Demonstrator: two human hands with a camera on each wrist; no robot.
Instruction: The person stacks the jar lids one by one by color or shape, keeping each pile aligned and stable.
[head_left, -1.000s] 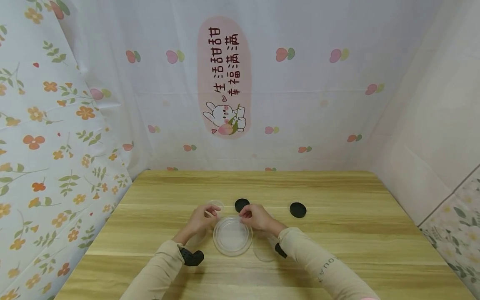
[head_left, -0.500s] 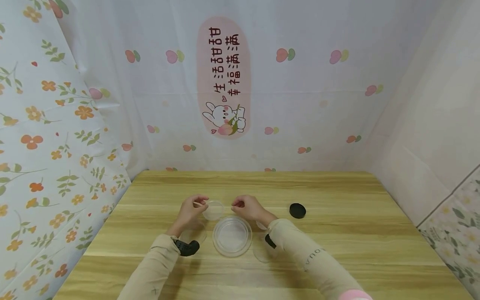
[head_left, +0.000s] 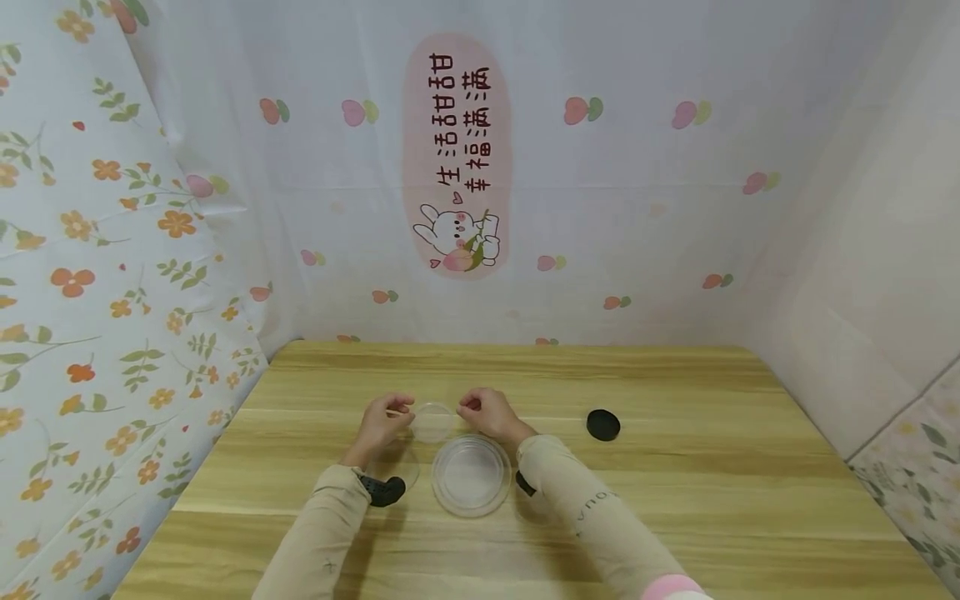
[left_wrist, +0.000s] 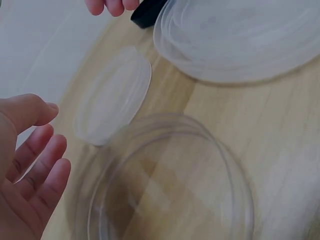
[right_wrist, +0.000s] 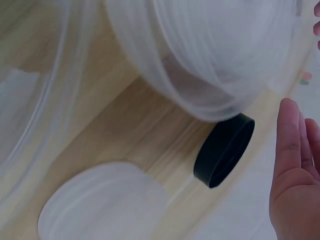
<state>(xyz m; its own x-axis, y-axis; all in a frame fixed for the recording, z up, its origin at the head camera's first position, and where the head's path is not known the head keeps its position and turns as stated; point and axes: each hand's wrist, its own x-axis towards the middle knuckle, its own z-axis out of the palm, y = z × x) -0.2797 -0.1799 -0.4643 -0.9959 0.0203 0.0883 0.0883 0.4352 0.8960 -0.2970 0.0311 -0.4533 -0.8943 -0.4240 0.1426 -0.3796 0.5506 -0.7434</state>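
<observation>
A round stack of clear plastic dishes (head_left: 471, 492) stands on the wooden table in front of me. Beyond its far left edge lies a flat translucent disc (head_left: 432, 425), between my two hands. My left hand (head_left: 384, 422) is just left of that disc; in the left wrist view its loosely bent fingers (left_wrist: 47, 165) hold nothing. Past the stack's far right side is my right hand (head_left: 491, 414), its fingers (right_wrist: 288, 132) extended and empty in the right wrist view. A black round lid (right_wrist: 225, 150) sits near that hand; the hand hides it from the head view.
Another black round lid (head_left: 603, 425) lies farther right on the table (head_left: 712, 500). A wide clear dish (left_wrist: 175, 125) is under my left forearm, and another clear round piece (head_left: 531, 512) shows by my right forearm. A patterned curtain (head_left: 637, 208) hangs behind the table.
Both hands have drawn off the stack's far rim; the left went left, the right went left and slightly away. The nearer black lid is now covered by the right hand.
</observation>
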